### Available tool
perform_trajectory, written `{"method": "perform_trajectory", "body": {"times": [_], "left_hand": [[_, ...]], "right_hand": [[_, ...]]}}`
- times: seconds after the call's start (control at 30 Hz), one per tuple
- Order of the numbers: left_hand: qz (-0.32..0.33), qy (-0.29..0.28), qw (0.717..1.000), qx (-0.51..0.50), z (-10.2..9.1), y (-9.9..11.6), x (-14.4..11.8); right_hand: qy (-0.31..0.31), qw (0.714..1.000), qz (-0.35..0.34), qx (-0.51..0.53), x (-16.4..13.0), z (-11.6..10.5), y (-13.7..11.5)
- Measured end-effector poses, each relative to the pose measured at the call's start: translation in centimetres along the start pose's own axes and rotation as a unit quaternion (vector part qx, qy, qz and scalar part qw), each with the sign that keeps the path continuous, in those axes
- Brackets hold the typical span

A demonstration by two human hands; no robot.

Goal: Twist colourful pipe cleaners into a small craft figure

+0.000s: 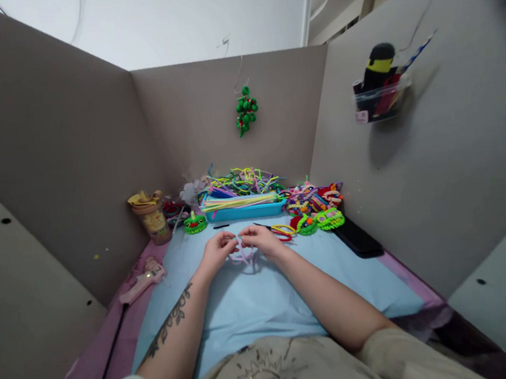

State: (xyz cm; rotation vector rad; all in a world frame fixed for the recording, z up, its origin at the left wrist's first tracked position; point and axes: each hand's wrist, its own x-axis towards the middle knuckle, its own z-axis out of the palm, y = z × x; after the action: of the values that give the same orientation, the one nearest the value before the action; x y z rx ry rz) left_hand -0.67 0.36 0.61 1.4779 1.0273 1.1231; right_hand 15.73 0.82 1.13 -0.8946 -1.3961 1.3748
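My left hand (217,252) and my right hand (263,240) meet over a light blue mat (248,301), fingertips pinched together on a pale lilac pipe cleaner (242,255) bent into loops that hang below my fingers. Red-handled scissors (281,230) lie just right of my right hand. Behind my hands stands a blue tray (245,211) holding several coloured pipe cleaners.
A pink glue gun (146,279) with a black cord lies at the left. A tan cup (151,217) stands at the back left, finished pipe-cleaner figures (315,206) at the back right, and a black flat object (358,238) beside them. Grey partition walls enclose the desk; a green ornament (246,110) hangs at the back.
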Motion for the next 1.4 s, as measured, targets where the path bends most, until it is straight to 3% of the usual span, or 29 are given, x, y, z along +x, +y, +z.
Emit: {"method": "perform_trajectory", "body": {"times": [0.13,0.33,0.57,0.7,0.87,0.97,1.1,1.23,1.33,1.4], "left_hand": [[0.019,0.004,0.999,0.05,-0.1,0.2,-0.1],[0.045,0.0,0.989,0.138,0.0,0.8,-0.5],[0.055,-0.006,0.986,0.156,-0.1,0.1,-0.4],[0.039,-0.008,0.994,0.098,-0.1,0.1,-0.2],[-0.025,0.006,0.998,-0.055,-0.4,0.1,0.0],[-0.059,-0.019,0.99,-0.13,-0.8,0.2,-0.1],[-0.054,-0.07,0.982,-0.169,-0.9,0.7,-0.4],[-0.036,-0.038,0.986,-0.156,-0.9,1.1,-0.5],[-0.008,-0.013,0.998,-0.063,-0.7,1.2,-0.5],[0.016,-0.019,1.0,0.005,-0.5,1.2,-0.6]], "right_hand": [[0.027,1.0,-0.001,-0.007,0.0,0.0,-0.1],[-0.011,0.999,-0.012,-0.049,0.1,-0.4,0.5],[-0.016,0.997,-0.002,-0.079,0.2,-0.6,1.2],[-0.029,0.997,0.046,-0.045,0.1,-0.6,0.7],[-0.048,0.988,0.112,0.092,0.0,-1.3,-0.2],[-0.069,0.979,0.123,0.146,0.0,-1.8,-0.5],[-0.085,0.978,0.115,0.151,-0.1,-2.1,-0.6],[-0.022,0.996,0.065,0.055,0.1,-1.8,-0.6],[0.024,0.996,-0.061,-0.068,0.1,-1.4,-0.5],[0.014,0.977,-0.14,-0.158,0.0,-1.0,-0.4]]}}
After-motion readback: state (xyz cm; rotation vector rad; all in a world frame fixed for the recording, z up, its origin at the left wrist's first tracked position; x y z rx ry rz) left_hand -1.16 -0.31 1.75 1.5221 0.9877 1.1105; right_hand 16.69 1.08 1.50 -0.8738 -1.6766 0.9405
